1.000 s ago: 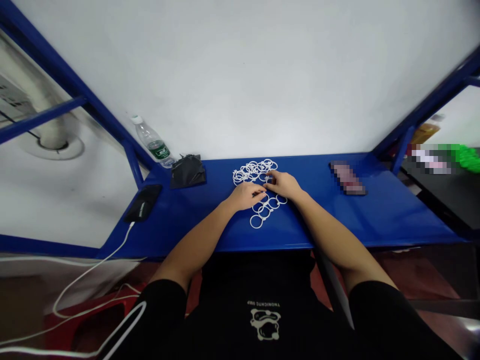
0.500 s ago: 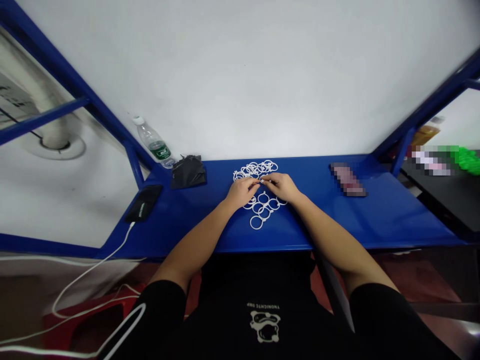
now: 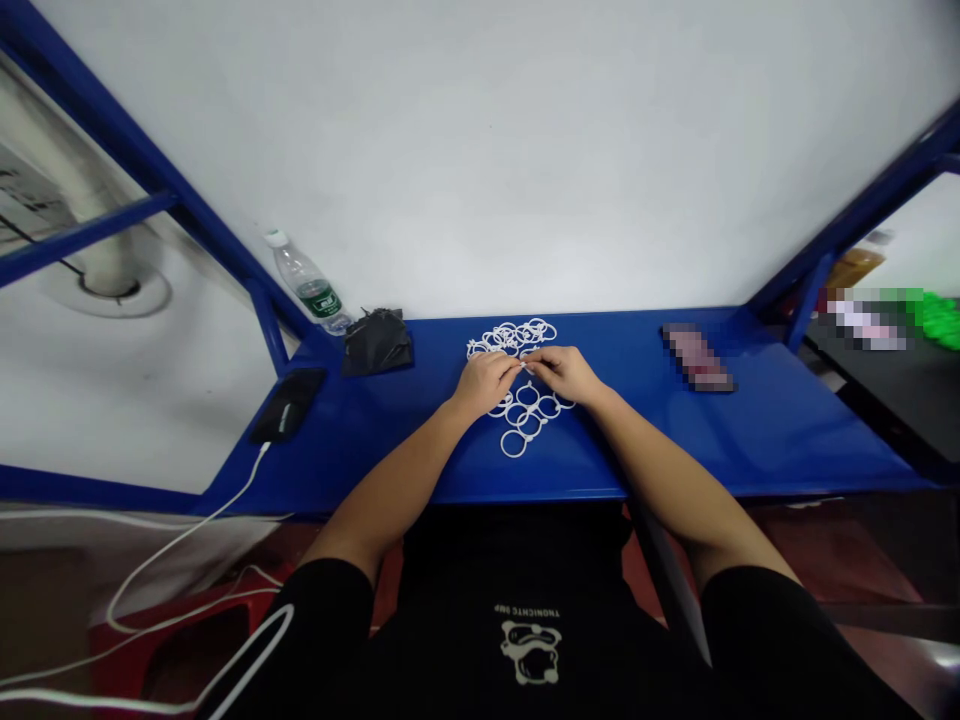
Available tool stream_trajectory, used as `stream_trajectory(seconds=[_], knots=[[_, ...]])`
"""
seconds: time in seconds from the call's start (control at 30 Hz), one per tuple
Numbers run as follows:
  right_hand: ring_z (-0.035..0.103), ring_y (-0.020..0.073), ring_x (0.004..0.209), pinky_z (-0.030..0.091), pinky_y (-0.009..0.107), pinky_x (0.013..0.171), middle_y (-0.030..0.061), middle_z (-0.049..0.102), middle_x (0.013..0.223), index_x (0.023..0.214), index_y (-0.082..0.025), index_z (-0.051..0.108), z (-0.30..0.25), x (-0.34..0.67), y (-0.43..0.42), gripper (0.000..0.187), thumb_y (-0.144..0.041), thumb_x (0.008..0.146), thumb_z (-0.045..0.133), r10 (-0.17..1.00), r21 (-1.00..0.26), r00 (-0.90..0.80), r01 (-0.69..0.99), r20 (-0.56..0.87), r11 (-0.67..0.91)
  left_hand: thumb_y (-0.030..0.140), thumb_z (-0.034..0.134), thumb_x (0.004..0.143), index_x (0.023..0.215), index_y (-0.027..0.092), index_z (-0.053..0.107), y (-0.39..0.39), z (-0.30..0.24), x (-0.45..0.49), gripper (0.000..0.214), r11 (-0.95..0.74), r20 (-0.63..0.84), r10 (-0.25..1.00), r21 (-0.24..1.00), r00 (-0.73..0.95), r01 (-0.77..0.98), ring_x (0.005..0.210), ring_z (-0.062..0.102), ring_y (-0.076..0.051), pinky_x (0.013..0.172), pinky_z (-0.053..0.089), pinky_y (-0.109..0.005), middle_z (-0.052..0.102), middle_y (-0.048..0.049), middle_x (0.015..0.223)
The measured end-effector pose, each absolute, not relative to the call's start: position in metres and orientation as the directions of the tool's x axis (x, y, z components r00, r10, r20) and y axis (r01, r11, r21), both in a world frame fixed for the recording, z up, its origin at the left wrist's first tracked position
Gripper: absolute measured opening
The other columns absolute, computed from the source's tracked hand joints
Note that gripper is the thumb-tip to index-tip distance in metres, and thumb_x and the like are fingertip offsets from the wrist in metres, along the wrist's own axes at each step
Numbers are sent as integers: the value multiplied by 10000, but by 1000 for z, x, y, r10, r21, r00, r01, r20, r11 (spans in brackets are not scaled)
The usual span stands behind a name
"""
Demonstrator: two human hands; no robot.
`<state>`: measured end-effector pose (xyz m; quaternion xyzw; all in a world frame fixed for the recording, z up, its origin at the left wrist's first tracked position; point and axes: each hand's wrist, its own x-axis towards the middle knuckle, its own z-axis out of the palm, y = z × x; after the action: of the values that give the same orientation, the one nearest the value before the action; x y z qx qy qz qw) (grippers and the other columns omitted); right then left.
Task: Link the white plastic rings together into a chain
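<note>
- The blue table [image 3: 675, 440] is smooth and looks a bit slick. My guess is anything light that gets nudged on it will skate, and the near edge is right above the lap, so stuff could drop off there.
- Both hands are together mid-table. The left hand [image 3: 484, 383] and right hand [image 3: 566, 372] have their fingertips meeting, and each grip looks pinched shut on the same single ring [image 3: 525, 366]. It's tiny from here, so I can't tell how firmly it's held.
- The water bottle [image 3: 306, 283] leans at the far left corner against the frame. It's well apart from the hands, so it's low risk unless an elbow swings wide.
- The black pouch [image 3: 377, 342] sits just right of the bottle, with the phone [image 3: 286, 404] nearer on the left edge. The phone's white cable [image 3: 225, 500] hangs off toward the floor, and a knee catching it could drag the phone off.
- The loose pile of rings [image 3: 510, 338] is just beyond the fingertips. The knuckles are close enough that a push forward could scatter it or snag a second ring.
- The laid-out rings [image 3: 529, 422] sit near, between and partly under the wrists. That's the biggest worry for me, because a wrist settling or sliding would knock them out of their neat arrangement.
- The single ring itself is thin and springy-looking. If the two pinches pull unevenly, I'd bet it pops out and flies into the pile or off the table.
</note>
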<state>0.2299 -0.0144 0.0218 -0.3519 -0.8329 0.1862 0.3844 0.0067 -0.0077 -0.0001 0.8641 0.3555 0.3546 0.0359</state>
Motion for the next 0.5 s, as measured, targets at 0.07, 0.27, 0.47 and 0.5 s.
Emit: stream_trajectory(seconds=[0.07,0.27,0.47,0.5], knots=[[709,166,759,522,280,737,41,797,872,1012,-199,788,22,228,-16,199,-266,1001,601,737,-591,-447,442,507,675,298,538,1073,997,197,753,-8,0,6,249,-754,598,624,289,504,590,859,692,-199,831,491,-367,762,-54,906],[656,152,681,482,262,658,27,764,789,952,-180,763,22,227,-16,186,-279,977,607,778,-653,-428,430,460,623,277,522,1065,961,200,750,-9,0,7,262,-768,622,593,245,512,592,861,683,-202,850,482,-380,765,-52,906],[700,174,791,521,295,757,47,794,908,996,-196,765,24,223,-18,214,-292,1001,574,787,-617,-407,489,464,617,275,578,1027,929,217,766,-8,6,8,220,-719,585,661,315,470,619,873,688,-217,897,484,-403,769,-54,891],[711,183,831,526,306,788,54,799,946,1019,-203,767,24,223,-18,225,-291,1009,561,783,-589,-407,515,471,622,295,586,1028,954,224,773,-8,7,6,213,-707,575,677,332,460,625,897,690,-223,909,484,-410,773,-57,913]])
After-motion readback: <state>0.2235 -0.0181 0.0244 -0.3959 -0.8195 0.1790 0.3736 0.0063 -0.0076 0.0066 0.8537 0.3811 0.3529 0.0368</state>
